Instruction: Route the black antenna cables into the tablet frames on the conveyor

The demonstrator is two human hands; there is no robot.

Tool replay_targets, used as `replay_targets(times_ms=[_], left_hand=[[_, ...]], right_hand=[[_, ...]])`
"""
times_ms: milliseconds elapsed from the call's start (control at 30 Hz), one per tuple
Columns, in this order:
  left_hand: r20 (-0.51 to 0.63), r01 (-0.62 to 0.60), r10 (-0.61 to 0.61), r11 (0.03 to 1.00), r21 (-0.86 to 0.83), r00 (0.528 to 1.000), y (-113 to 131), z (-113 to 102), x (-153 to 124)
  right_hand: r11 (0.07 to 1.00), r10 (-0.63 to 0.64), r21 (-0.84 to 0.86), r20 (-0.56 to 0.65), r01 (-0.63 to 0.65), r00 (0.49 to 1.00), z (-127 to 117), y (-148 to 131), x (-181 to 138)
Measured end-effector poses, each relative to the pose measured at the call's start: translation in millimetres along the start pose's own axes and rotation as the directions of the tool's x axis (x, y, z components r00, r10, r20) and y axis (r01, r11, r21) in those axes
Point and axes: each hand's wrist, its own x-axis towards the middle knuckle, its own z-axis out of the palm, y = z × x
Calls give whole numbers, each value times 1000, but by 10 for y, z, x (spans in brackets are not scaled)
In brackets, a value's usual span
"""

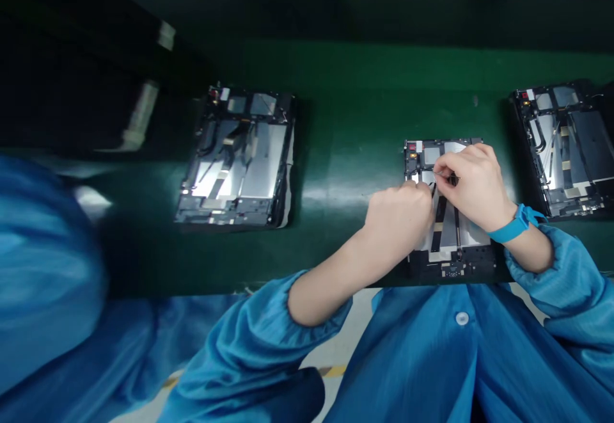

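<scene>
An opened tablet (467, 224) with bare circuit parts, silver plates and dark ribbon cables lies flat at the bench's front edge. My left hand (400, 218) is curled into a fist over its left side, and what the fingers hold, if anything, is hidden. From the right, my right hand (472, 183) pinches with thumb and forefinger over the upper middle of the tablet. A thin line shows at those fingertips, too fine to name. The two hands are close together, fingertips almost meeting. A blue band circles my right wrist.
On the green bench mat (345, 116), a second opened tablet (263, 160) lies to the left, apparently on a stack. Another opened tablet (580, 148) lies at the right. A person's blue sleeve (43, 269) fills the left edge, near a dark box-like shape (71, 58).
</scene>
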Motion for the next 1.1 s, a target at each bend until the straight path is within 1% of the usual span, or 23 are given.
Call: replay_targets(times_ms=[67, 133, 200, 267, 333, 367, 400, 433, 467, 533, 600, 633, 700, 767, 833, 900, 967, 1100], left_hand=[[-18, 35, -36, 999, -20, 999, -92, 21, -95], [-66, 117, -122, 991, -70, 990, -208, 87, -208], [-105, 239, -256, 960, -148, 961, -318, 194, -305], [-103, 354, -381, 911, -213, 919, -393, 316, -363], [-89, 415, -445, 878, -240, 891, -423, 420, -377], [-100, 421, -455, 872, -250, 885, -423, 457, -369], [-127, 407, -450, 874, -266, 884, -419, 481, -350], [-168, 369, -426, 883, -291, 889, -414, 491, -320], [-218, 305, -384, 896, -323, 897, -412, 488, -282], [-313, 137, -269, 913, -385, 911, -422, 453, -181], [-358, -1, -172, 901, -435, 918, -451, 398, -63], [-360, -36, -148, 888, -458, 921, -469, 371, -3], [-334, -59, -136, 857, -512, 933, -507, 334, 109], [-289, -61, -140, 806, -589, 947, -544, 325, 199], [-240, -53, -154, 729, -683, 959, -579, 341, 265], [-203, -48, -163, 655, -754, 966, -608, 362, 308], [-197, -64, -148, 622, -781, 969, -628, 372, 332], [-270, -157, -81, 640, -752, 959, -634, 351, 348]], right_hand=[[1000, 10, -10, -28, -10, 1000, 11, 3, 23], [999, 11, -30, -60, -13, 998, 39, 4, 55], [998, 2, -64, -61, -6, 998, 71, -6, 81], [994, -11, -110, -30, 8, 999, 90, -29, 87], [988, -24, -149, 14, 25, 1000, 80, -60, 68], [987, -27, -159, 35, 33, 999, 64, -75, 52], [986, -29, -163, 53, 37, 998, 44, -86, 35], [986, -29, -159, 68, 40, 997, 21, -92, 18], [988, -30, -149, 81, 41, 996, 0, -93, 6], [992, -35, -114, 96, 46, 995, -32, -79, 1], [995, -41, -82, 94, 48, 995, -45, -61, 22], [996, -42, -73, 90, 49, 995, -48, -56, 38], [996, -45, -66, 93, 52, 995, -63, -63, 68], [997, -45, -57, 129, 53, 991, -95, -88, 78], [998, -41, -40, 190, 49, 981, -134, -112, 59], [999, -40, -15, 226, 45, 973, -155, -114, 23], [999, -51, 18, 194, 48, 980, -138, -84, -7], [998, -39, 45, 8, 39, 999, -24, 12, 13]])
